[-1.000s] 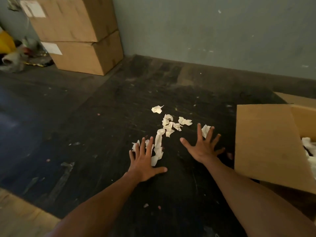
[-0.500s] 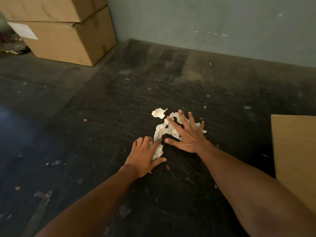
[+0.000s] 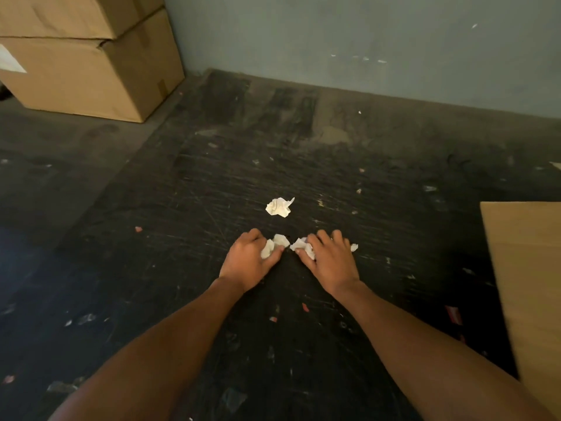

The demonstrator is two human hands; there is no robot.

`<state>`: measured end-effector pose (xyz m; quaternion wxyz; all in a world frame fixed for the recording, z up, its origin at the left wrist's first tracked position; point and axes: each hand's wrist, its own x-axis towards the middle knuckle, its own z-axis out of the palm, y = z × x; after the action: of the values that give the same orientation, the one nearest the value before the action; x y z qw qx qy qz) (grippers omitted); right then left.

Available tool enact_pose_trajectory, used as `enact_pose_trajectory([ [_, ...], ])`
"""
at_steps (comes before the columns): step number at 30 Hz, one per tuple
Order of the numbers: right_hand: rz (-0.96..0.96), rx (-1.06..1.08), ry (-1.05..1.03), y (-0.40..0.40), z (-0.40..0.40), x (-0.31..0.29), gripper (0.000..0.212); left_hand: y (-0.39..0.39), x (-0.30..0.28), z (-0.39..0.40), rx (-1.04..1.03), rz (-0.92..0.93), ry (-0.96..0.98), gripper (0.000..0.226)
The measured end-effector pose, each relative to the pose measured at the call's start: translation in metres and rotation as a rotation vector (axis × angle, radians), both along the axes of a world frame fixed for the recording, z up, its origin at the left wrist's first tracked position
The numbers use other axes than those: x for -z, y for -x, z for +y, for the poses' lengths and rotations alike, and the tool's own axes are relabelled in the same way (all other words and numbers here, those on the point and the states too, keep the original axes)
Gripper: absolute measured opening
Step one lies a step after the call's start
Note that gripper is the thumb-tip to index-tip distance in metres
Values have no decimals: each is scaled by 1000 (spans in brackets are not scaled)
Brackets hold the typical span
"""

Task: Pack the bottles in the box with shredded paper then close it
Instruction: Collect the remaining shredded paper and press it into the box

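Note:
Both hands rest on the dark floor, each closed over white shredded paper. My left hand [image 3: 247, 259] curls around a clump of paper scraps [image 3: 271, 247]. My right hand [image 3: 329, 258] grips another clump [image 3: 303, 247], with a small bit sticking out by its little finger. One loose crumpled scrap [image 3: 279, 207] lies on the floor just beyond both hands. A brown flap of the cardboard box [image 3: 528, 275] shows at the right edge; its inside and the bottles are out of view.
Two stacked cardboard boxes [image 3: 88, 62] stand against the grey wall at the back left. The black floor is scratched and dotted with small bits of debris. The wall runs along the back.
Both hands went from flat with spread fingers to closed, gathering the scattered paper into two clumps. One scrap stays behind. The view has swung left, so less of the box shows.

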<state>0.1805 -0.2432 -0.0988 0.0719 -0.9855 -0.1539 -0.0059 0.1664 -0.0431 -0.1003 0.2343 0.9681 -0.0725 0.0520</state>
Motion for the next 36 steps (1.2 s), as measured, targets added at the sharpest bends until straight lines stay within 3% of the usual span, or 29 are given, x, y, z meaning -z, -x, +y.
enact_pose_trajectory([
  [5,-2,-5,-11,23,-6,-2,34,-30,-20,-6,-148,150,148,16],
  [8,40,10,-49,31,-10,-8,32,-54,-31,-13,-174,250,149,33],
  [11,91,41,-86,40,-13,-14,33,-78,-34,-24,-135,321,4,54],
  [14,154,69,-86,49,-17,-17,33,-85,-30,-36,-113,409,-145,57],
  [19,245,104,-59,73,-27,-21,35,-60,-26,-44,-53,302,-254,50],
  [26,492,208,-10,95,-34,-47,49,-15,-43,-31,74,439,-261,35],
  [30,462,263,-56,109,-42,-87,42,13,-73,-34,90,395,-184,40],
  [36,309,362,-146,144,-62,-162,51,51,-144,-66,172,272,-75,46],
])
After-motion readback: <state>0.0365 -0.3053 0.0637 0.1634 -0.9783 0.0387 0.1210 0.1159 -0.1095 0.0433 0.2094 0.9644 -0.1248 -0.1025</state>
